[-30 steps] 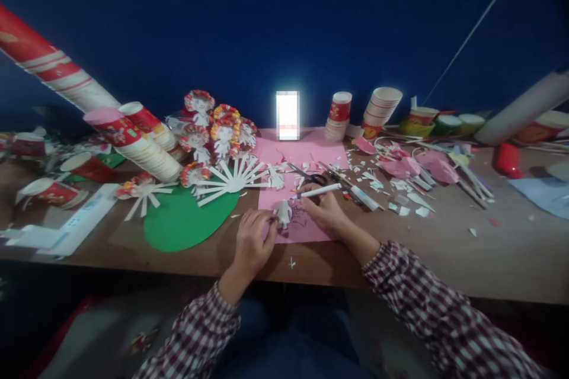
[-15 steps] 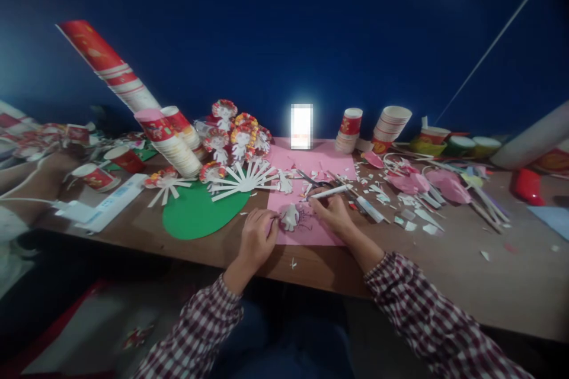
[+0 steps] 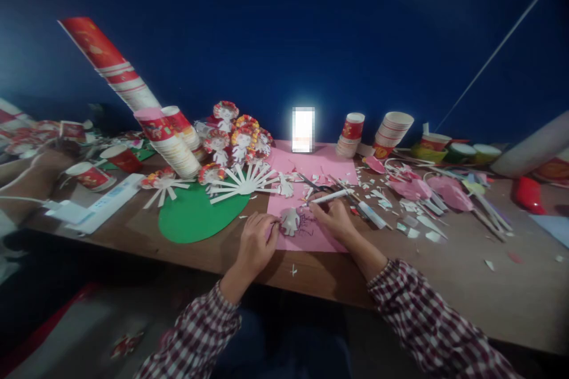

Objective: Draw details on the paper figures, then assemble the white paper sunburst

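My left hand rests at the near edge of the pink sheet, fingers bent and pinched together beside a small white paper cutout figure. The fingertips touch the figure's left side. My right hand is closed around what looks like a white pen, just right of the figure. Dark scribbled lines mark the pink sheet between the figure and this hand. Dark-handled scissors lie just beyond the pen. Left of them is another white cutout.
A white paper fan shape overlaps a green oval sheet. Behind stand decorated paper figures and leaning cup stacks. A lit, blurred-out screen stands at the back. Paper scraps litter the right. Another person's arm is at left.
The view has shifted slightly, so things sit a little lower. Both hands stay in nearly the same places, with the cutout figure and the pen beside them.
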Action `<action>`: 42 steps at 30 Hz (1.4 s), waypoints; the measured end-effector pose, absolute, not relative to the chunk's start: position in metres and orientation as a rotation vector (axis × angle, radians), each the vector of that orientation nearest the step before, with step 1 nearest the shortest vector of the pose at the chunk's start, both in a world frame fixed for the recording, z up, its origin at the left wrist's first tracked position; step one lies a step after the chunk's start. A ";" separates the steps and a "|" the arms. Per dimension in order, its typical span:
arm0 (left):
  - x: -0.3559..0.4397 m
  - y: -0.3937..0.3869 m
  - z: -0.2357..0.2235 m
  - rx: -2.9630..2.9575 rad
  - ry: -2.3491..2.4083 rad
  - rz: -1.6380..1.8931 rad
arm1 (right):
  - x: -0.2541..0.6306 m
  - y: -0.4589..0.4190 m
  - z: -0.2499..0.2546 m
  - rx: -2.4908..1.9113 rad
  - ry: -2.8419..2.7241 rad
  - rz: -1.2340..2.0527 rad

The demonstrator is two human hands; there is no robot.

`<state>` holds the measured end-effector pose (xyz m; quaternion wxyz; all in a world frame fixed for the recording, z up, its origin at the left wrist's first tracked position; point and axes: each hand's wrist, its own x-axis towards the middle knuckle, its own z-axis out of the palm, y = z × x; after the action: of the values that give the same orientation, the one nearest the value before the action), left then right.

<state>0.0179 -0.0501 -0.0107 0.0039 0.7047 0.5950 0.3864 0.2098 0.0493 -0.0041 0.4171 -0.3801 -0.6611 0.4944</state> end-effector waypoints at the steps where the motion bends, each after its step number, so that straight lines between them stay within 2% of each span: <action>1: 0.018 -0.050 -0.010 2.204 1.864 1.209 | 0.210 0.049 -0.004 -0.951 -1.668 1.242; 31: 0.018 -0.051 -0.011 2.160 1.808 1.252 | 0.210 0.046 -0.001 -1.037 -1.757 1.208; 36: 0.005 -0.043 0.005 2.242 1.678 1.158 | 0.211 0.044 0.006 -1.025 -1.828 1.169; 42: -0.011 0.002 0.018 2.281 1.543 0.952 | 0.212 0.043 0.006 -1.048 -1.779 1.236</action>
<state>-0.0107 0.0024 0.0180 0.1138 0.7778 0.5261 0.3245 0.2115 0.0433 0.0063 0.3594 -0.4064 -0.6900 0.4791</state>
